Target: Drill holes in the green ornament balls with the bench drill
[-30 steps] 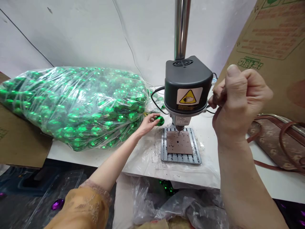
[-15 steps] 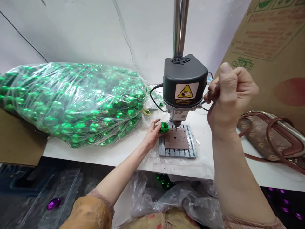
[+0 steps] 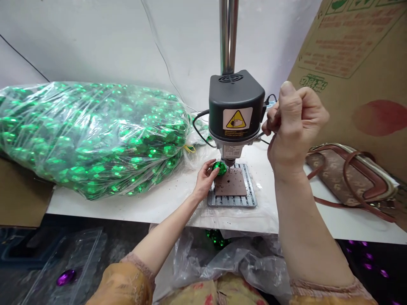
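Left hand (image 3: 205,180): fingertips pinching green faceted bead (image 3: 219,168) under bench drill (image 3: 235,106) bit.
Right hand (image 3: 294,127): curled closed; grip on anything, cannot tell.
Plastic bag (image 3: 89,140): packed with green beads (image 3: 95,169).

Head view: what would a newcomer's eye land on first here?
A big clear plastic bag stuffed with shiny green faceted stones fills the left of the white bench. At centre stands a small drill press with a yellow warning label; the left hand holds a green stone at its bit, while the right hand is raised beside the drill head.

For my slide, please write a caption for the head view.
Left hand holds green bead under bench drill; right hand raised beside it.
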A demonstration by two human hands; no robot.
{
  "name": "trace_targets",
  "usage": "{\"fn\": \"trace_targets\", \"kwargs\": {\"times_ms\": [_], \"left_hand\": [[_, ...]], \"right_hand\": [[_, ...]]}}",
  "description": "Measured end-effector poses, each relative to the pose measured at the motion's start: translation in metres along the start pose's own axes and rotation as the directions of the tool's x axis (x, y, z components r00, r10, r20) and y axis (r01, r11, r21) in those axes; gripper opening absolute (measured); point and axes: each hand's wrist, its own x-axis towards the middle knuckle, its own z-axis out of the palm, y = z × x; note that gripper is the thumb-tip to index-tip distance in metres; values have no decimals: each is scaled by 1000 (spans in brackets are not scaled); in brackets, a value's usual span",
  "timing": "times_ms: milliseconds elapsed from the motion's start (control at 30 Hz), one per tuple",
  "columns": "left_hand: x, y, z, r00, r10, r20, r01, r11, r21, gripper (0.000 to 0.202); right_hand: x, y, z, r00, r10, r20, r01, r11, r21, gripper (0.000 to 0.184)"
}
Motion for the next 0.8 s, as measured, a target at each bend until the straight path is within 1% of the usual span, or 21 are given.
{"fn": "trace_targets", "kwargs": {"times_ms": [100, 333, 633, 733, 800], "left_hand": [[0, -3, 2, 999, 29, 38, -30, 999, 29, 54], [-3, -12, 4, 998, 46, 41, -48, 997, 63, 52], [-5, -9, 8, 993, 47, 109, -57, 994, 93, 52], [-6, -8, 9, 990, 42, 132, -53, 995, 84, 50], [-6, -8, 6, 990, 36, 136, -51, 993, 108, 50]], "right_hand": [[0, 0, 1, 1000, -5, -4, 5, 1000, 9, 47], [0, 0, 1, 1000, -19, -9, 19, 1000, -16, 49], [-1, 1, 1, 1000, -26, -10, 26, 1000, -1, 49], [-1, 3, 0, 999, -45, 4, 45, 999, -26, 51], [-1, 4, -1, 999, -47, 22, 49, 997, -56, 52]]}}
